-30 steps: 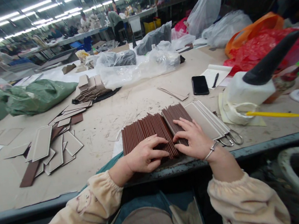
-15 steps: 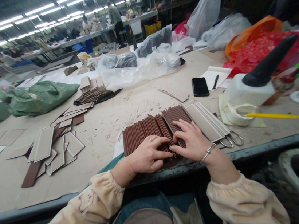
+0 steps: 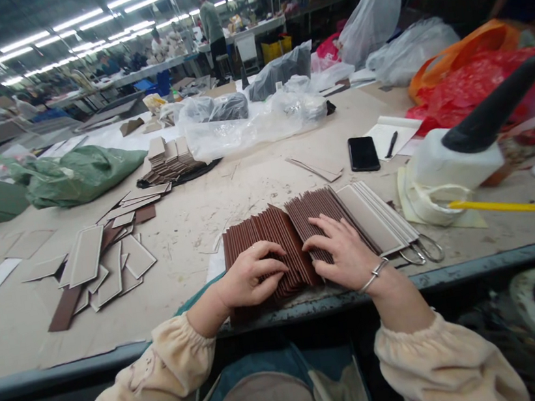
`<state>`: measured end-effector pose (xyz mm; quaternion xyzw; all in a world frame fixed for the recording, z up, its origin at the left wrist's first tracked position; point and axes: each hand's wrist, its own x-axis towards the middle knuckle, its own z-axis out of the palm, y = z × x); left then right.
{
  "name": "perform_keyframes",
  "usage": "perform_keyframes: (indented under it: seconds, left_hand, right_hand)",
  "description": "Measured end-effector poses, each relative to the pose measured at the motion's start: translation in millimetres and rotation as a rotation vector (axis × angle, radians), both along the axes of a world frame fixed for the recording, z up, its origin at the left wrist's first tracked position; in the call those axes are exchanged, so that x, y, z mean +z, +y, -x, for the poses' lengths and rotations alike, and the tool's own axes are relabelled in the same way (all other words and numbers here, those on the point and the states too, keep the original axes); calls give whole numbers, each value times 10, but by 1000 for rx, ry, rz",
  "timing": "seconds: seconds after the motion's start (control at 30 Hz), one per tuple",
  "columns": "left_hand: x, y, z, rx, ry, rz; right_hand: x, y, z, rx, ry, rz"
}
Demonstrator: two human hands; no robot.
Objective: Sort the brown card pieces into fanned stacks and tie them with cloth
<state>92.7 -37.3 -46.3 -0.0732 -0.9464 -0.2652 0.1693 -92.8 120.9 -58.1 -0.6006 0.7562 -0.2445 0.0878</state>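
A row of thin brown panels [image 3: 252, 234] leans in overlapping layers near the table's front edge. My left hand [image 3: 252, 273] rests on the left part of this row, its fingers bent and the thumb apart from them. Over the right group of brown panels [image 3: 310, 205] lies my right hand [image 3: 343, 253], with its fingers spread and their tips at that group's left side. A narrow gap parts the two groups. Beige-faced panels [image 3: 365, 214] continue the row on the right, beside a pair of scissors [image 3: 422, 251] whose handles show; its blades are hidden.
Loose beige panels [image 3: 86, 256] are scattered on the left, before a stacked pile [image 3: 170, 157]. A phone [image 3: 363, 153], a pen [image 3: 391, 145] and a white bottle with a black nozzle [image 3: 469, 157] stand or lie right. Plastic bags [image 3: 257, 119] cover the back.
My left hand has drawn back left, away from my right hand. The gap between the brown groups is wider, and the view has shifted slightly.
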Motion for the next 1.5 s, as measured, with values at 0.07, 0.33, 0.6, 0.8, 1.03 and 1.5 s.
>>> perform_keyframes:
  seconds: [0.07, 0.33, 0.6, 0.8, 1.03, 1.5]
  left_hand:
    - [-12, -19, -54, -5, -12, 33]
    - [-45, 15, -76, -55, -85, 157]
    - [-55, 12, -91, -65, -58, 191]
    - [-54, 34, -82, -28, -60, 189]
    - [-60, 41, -67, -29, -92, 223]
    - [-46, 76, -33, -4, -169, 283]
  right_hand:
    - [9, -2, -3, 9, -7, -15]
    - [21, -11, -12, 10, 5, -52]
    - [9, -13, -12, 10, 12, -42]
    - [13, -11, -20, 7, 12, -43]
    - [6, -12, -15, 2, 12, -37]
    - [16, -7, -5, 5, 21, -48]
